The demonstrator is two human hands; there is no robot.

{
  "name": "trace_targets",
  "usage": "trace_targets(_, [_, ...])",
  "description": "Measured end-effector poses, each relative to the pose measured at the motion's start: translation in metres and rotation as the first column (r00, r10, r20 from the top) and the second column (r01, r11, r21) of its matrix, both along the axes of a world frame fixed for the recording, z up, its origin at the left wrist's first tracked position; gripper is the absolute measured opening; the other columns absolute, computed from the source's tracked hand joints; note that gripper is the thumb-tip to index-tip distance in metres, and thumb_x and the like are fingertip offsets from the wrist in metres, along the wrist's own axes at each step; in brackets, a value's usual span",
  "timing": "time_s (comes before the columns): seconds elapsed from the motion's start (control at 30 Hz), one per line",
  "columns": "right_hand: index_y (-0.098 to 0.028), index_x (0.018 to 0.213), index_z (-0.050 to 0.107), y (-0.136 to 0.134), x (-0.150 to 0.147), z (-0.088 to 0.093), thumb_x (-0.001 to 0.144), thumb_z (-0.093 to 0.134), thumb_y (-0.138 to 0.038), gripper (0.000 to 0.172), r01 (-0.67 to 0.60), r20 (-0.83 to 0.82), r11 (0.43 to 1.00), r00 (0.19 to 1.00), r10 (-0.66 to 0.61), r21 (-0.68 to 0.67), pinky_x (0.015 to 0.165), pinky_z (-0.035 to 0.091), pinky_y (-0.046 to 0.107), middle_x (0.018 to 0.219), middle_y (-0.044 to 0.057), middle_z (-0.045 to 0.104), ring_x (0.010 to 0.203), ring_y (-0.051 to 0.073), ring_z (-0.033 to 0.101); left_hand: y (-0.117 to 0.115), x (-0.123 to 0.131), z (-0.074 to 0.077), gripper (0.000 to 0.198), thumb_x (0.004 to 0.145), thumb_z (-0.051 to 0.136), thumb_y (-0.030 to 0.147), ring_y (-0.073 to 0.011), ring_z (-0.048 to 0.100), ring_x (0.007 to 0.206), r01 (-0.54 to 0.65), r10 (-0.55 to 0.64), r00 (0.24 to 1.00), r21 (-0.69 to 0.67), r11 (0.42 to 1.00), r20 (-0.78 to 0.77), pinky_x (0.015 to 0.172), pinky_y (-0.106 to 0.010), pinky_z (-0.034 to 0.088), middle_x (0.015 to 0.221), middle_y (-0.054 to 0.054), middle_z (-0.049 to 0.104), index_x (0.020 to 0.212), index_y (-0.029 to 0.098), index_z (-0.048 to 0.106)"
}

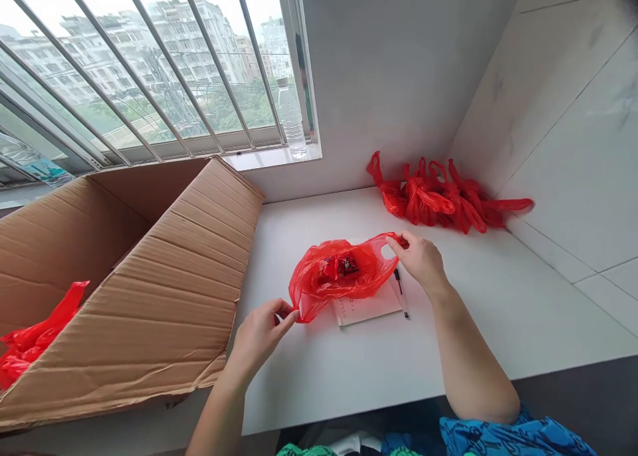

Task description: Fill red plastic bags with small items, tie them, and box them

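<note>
A red plastic bag [309, 280] is spread open over the middle of the white table. Inside it lies a small packet [347, 264], dark and shiny; its kind I cannot make out. My left hand [262, 326] pinches the bag's left handle between thumb and fingers. At the other end, my right hand [419, 256] grips the right handle loop. Partly beneath the bag is a pale notebook [371, 308] with small printed marks. A black-capped pen [401, 295] lies along the notebook's right edge, close to my right forearm.
To the left stands an open cardboard box [164, 296], with another red bag [34, 340] inside. Several knotted red bags [438, 197] lie in a row against the back wall. A clear bottle [292, 120] stands on the sill of the barred window.
</note>
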State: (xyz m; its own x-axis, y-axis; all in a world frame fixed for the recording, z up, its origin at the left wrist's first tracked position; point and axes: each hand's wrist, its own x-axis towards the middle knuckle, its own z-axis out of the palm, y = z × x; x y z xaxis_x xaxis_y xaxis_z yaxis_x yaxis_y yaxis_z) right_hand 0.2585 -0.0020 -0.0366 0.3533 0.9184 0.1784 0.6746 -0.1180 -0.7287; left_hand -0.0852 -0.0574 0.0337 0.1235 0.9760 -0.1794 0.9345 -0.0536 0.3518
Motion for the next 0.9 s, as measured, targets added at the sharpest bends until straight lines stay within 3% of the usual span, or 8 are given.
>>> trace_targets(0.1, [-0.024,0.079,0.063,0.001,0.0,0.007,0.091,0.055,-0.051,0.03,-0.019,-0.173,0.99,0.984,0.043,0.136,0.07,0.045,0.033,0.079,0.003,0.071,0.076,0.022,0.066,0.007,-0.004,0.008,0.04,0.091,0.05,0.059,-0.0192,0.066,0.072,-0.043,0.024,0.966,0.068,0.997,0.256,0.063,-0.028,0.048,0.082,-0.003,0.071,0.089,0.021,0.062])
trace_targets(0.23, [-0.023,0.086,0.066,0.003,-0.005,0.015,0.089,0.058,-0.051,0.029,0.015,-0.43,0.909,0.884,0.183,0.417,0.076,0.05,0.033,0.104,0.008,0.068,0.097,0.022,0.064,0.021,0.002,0.03,0.042,0.087,0.058,0.059,-0.0192,0.068,0.068,-0.176,0.035,0.794,0.173,0.969,0.607,0.059,-0.029,0.054,0.086,-0.005,0.072,0.101,0.02,0.056])
trace_targets(0.4, [-0.023,0.096,0.067,0.005,-0.012,0.025,0.087,0.063,-0.045,0.024,0.12,-0.658,0.844,0.687,0.309,0.522,0.082,0.051,0.035,0.121,0.008,0.063,0.107,0.022,0.059,0.031,0.026,0.065,0.039,0.082,0.072,0.049,-0.0145,0.064,0.063,-0.199,-0.115,0.601,0.287,0.937,0.791,0.051,-0.023,0.053,0.08,-0.001,0.068,0.108,0.022,0.061])
trace_targets(0.5, [-0.024,0.099,0.066,0.004,-0.015,0.039,0.086,0.065,-0.043,0.023,0.175,-0.739,0.825,0.569,0.361,0.538,0.09,0.049,0.037,0.117,0.006,0.066,0.105,0.02,0.06,0.034,0.039,0.081,0.037,0.078,0.077,0.042,-0.0156,0.066,0.076,-0.185,-0.185,0.547,0.334,0.924,0.816,0.062,-0.024,0.059,0.087,-0.002,0.068,0.108,0.023,0.067])
trace_targets(0.6, [-0.025,0.095,0.064,0.0,-0.017,0.064,0.086,0.066,-0.04,0.018,0.172,-0.752,0.798,0.49,0.44,0.578,0.094,0.047,0.037,0.116,0.004,0.067,0.104,0.019,0.061,0.04,0.048,0.093,0.04,0.075,0.08,0.034,-0.0171,0.066,0.087,-0.194,-0.3,0.61,0.506,0.841,0.733,0.076,-0.027,0.06,0.093,-0.002,0.069,0.112,0.025,0.07])
trace_targets(0.77, [-0.024,0.088,0.058,0.006,-0.027,0.104,0.09,0.057,-0.044,0.02,0.069,-0.716,0.763,0.409,0.566,0.643,0.086,0.051,0.037,0.106,0.004,0.071,0.097,0.02,0.065,0.053,0.066,0.105,0.031,0.088,0.066,0.033,-0.0193,0.064,0.098,-0.177,-0.284,0.903,0.881,0.438,0.322,0.092,-0.036,0.056,0.106,-0.005,0.068,0.118,0.024,0.068])
trace_targets(0.83, [-0.025,0.087,0.055,0.012,-0.038,0.11,0.091,0.053,-0.047,0.023,0.06,-0.718,0.767,0.405,0.566,0.639,0.086,0.052,0.037,0.098,0.003,0.069,0.093,0.019,0.066,0.058,0.077,0.102,0.033,0.094,0.059,0.034,-0.0196,0.063,0.104,-0.135,-0.292,0.911,0.88,0.456,0.291,0.095,-0.037,0.055,0.114,-0.006,0.066,0.125,0.024,0.062])
trace_targets(0.9, [-0.025,0.092,0.055,0.017,-0.05,0.112,0.091,0.054,-0.049,0.024,0.019,-0.718,0.774,0.389,0.577,0.632,0.087,0.053,0.037,0.098,0.002,0.066,0.087,0.017,0.066,0.063,0.088,0.097,0.037,0.097,0.053,0.034,-0.019,0.064,0.106,-0.106,-0.373,0.849,0.812,0.574,0.375,0.094,-0.036,0.055,0.116,-0.007,0.063,0.132,0.024,0.054])
